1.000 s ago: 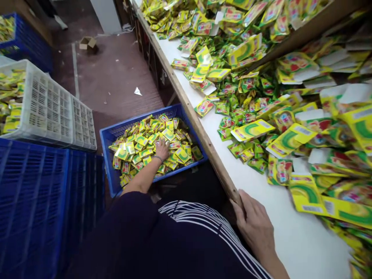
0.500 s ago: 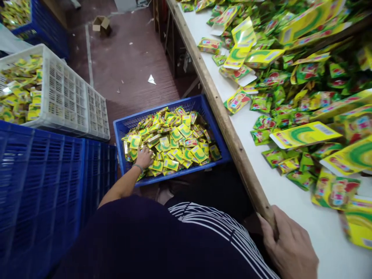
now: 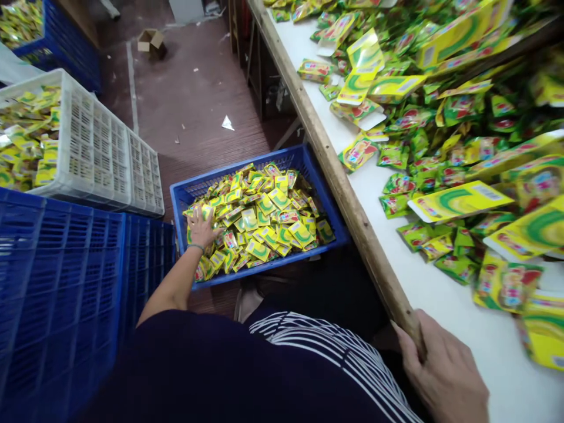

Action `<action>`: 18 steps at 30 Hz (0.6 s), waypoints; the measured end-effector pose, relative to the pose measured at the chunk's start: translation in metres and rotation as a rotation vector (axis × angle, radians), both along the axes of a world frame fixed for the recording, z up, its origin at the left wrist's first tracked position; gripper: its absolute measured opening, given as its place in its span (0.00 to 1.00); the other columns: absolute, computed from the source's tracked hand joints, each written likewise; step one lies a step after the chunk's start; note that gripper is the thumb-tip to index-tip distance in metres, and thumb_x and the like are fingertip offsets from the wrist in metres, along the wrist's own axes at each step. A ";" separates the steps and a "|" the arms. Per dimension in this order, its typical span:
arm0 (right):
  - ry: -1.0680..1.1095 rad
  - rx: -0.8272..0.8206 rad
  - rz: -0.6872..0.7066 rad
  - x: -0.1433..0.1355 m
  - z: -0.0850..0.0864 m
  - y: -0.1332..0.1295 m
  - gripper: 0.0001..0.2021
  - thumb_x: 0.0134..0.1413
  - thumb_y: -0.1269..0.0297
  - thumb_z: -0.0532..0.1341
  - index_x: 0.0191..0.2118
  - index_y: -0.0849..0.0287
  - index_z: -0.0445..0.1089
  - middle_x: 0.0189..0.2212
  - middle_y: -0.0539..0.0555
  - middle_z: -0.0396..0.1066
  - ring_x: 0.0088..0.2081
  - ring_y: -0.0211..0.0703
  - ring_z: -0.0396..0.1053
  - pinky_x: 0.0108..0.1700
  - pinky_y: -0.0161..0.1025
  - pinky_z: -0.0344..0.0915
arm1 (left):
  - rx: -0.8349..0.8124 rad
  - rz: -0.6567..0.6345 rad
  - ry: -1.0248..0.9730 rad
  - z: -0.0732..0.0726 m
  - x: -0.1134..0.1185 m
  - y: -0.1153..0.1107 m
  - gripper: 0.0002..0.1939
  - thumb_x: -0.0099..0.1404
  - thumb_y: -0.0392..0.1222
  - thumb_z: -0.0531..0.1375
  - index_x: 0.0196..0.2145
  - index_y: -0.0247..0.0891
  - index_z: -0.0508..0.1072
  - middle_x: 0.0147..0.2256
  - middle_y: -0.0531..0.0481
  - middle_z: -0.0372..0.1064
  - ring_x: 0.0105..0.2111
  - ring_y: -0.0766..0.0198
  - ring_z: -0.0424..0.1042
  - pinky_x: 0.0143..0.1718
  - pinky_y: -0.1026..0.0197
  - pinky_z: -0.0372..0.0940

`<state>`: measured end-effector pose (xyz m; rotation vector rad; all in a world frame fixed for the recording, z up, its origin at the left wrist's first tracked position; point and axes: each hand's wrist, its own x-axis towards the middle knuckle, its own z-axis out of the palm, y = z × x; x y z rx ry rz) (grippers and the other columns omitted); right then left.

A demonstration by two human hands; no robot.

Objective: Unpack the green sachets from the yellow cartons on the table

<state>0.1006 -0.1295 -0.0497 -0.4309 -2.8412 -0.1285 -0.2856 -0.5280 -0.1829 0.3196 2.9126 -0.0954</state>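
My left hand (image 3: 201,227) lies with fingers spread on the left side of a heap of small yellow-green packets (image 3: 258,218). They fill a blue plastic crate (image 3: 259,157) on the floor. My right hand (image 3: 447,367) is wrapped round the wooden edge (image 3: 341,182) of the table beside me, thumb on the near side. On the white tabletop (image 3: 385,252) lie loose green candy packets (image 3: 399,183) and flat yellow cards (image 3: 460,201), with the nearest ones a little beyond my right hand.
To the left, a white crate (image 3: 94,138) of similar packets stands behind blue crates (image 3: 61,294). Another filled blue crate (image 3: 66,53) is at the far left. A small open carton (image 3: 152,42) and a white scrap (image 3: 228,123) lie on the brown floor.
My left hand has moved left and slightly up across the heap, its fingers now spread. Packets at the crate's near left corner have shifted. The right hand keeps its hold.
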 end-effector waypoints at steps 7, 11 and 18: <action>0.023 0.078 0.066 -0.007 0.002 0.001 0.30 0.64 0.58 0.59 0.67 0.67 0.57 0.46 0.64 0.76 0.42 0.53 0.74 0.49 0.46 0.68 | 0.170 -0.203 -0.099 -0.024 -0.041 0.128 0.51 0.59 0.65 0.61 0.71 0.42 0.46 0.72 0.33 0.35 0.70 0.30 0.33 0.64 0.28 0.34; 0.010 0.068 0.057 -0.012 0.005 -0.002 0.28 0.67 0.57 0.55 0.66 0.68 0.58 0.46 0.65 0.76 0.42 0.54 0.74 0.48 0.47 0.68 | 0.272 -0.135 -0.100 -0.045 -0.053 0.196 0.46 0.63 0.59 0.59 0.71 0.45 0.45 0.72 0.34 0.34 0.70 0.34 0.35 0.63 0.26 0.35; -0.008 0.101 0.063 -0.018 0.009 -0.003 0.29 0.66 0.58 0.57 0.66 0.68 0.57 0.46 0.66 0.76 0.41 0.54 0.75 0.48 0.47 0.69 | 0.356 -0.165 -0.058 -0.043 -0.123 0.222 0.41 0.68 0.55 0.55 0.71 0.40 0.45 0.72 0.33 0.31 0.70 0.39 0.39 0.65 0.33 0.34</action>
